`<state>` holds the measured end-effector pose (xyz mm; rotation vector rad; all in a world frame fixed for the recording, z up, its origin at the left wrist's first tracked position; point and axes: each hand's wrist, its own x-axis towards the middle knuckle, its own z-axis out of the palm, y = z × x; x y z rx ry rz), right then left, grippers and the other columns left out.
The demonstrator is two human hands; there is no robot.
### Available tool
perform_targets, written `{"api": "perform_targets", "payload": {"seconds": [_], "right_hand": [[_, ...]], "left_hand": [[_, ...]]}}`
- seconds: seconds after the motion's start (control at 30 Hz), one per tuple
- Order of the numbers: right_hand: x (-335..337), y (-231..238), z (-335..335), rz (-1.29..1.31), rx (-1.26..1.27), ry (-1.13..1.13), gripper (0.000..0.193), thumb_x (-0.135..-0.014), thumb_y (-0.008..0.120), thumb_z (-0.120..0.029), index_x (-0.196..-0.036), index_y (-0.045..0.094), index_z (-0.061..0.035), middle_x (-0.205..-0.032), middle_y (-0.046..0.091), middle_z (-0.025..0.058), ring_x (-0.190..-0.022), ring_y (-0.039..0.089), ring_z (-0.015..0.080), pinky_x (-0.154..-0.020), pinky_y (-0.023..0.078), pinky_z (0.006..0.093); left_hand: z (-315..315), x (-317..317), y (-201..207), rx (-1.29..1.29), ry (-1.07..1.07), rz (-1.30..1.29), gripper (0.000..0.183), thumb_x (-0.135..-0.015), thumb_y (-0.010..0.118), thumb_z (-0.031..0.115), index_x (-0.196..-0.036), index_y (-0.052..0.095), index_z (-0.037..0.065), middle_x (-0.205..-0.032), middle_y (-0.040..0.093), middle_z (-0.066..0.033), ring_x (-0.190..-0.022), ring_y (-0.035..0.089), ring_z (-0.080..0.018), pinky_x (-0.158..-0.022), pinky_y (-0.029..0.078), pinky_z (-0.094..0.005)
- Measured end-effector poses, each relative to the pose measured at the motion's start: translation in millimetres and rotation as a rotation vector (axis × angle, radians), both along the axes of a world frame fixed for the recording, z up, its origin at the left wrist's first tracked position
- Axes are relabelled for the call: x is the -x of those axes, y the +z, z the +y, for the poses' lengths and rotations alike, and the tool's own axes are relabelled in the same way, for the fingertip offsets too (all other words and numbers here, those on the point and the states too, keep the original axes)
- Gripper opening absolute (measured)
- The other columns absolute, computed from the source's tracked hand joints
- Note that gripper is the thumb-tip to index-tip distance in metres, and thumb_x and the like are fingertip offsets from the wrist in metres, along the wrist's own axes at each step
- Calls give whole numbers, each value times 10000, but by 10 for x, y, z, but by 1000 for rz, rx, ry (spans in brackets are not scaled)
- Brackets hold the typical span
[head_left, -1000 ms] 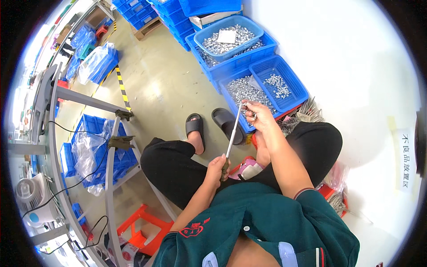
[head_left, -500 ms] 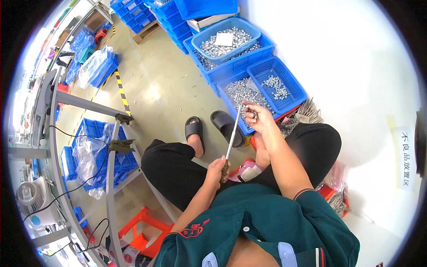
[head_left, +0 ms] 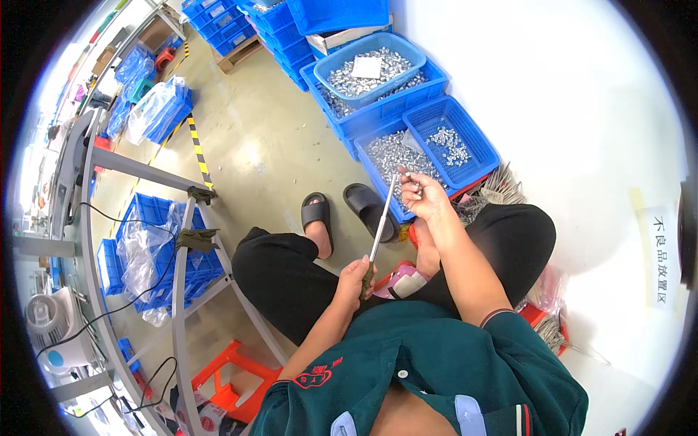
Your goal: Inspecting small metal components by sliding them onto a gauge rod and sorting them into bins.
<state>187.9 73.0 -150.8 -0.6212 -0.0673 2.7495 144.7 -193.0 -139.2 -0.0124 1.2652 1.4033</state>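
a long silver metal rod point(head_left: 383, 221) is gripped low by the wrapped fingers of the left hand point(head_left: 355, 278), its tip beside the bunched fingers of the right hand point(head_left: 426, 196) (what is pinched cannot be told), and, little having shifted, work there seems unfinished.
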Motion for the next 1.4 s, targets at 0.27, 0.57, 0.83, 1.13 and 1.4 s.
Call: {"api": "perform_targets", "payload": {"seconds": [0.27,0.57,0.83,1.13,1.4], "right_hand": [[46,96,-28,-12,118,-10,157,-863,489,-70,-972,517,40,-758,501,67,-526,416,85,-399,308,185],[45,66,-29,34,33,29,146,-881,500,-128,-911,551,6,-734,495,33,-534,411,84,-384,294,191],[30,93,-26,-14,-17,31,218,-900,500,-181,-970,553,19,-721,473,27,-529,390,78,-388,292,190],[13,143,-20,-42,-94,15,308,-899,521,-255,-1019,540,27,-697,446,17,-516,385,66,-392,286,180],[0,239,-19,-48,-141,64,329,-901,514,-278,-1041,532,20,-671,457,20,-505,382,65,-386,285,183]], "left_hand": [[1,1,1,11,-1,41,364,-919,445,371,-743,513,59,-525,460,-34,-354,377,-119,-333,289,-249],[43,0,-8,13,-12,129,352,-917,455,359,-741,516,60,-534,461,-26,-367,382,-108,-343,295,-239],[125,24,-52,17,15,201,339,-909,477,355,-740,531,66,-552,475,-12,-397,396,-96,-356,304,-233],[130,22,-43,40,18,214,338,-910,482,347,-740,537,60,-552,474,-9,-412,406,-94,-362,313,-232],[80,16,-49,5,2,257,338,-914,478,339,-742,540,55,-555,477,-7,-416,407,-89,-371,314,-224]]}}
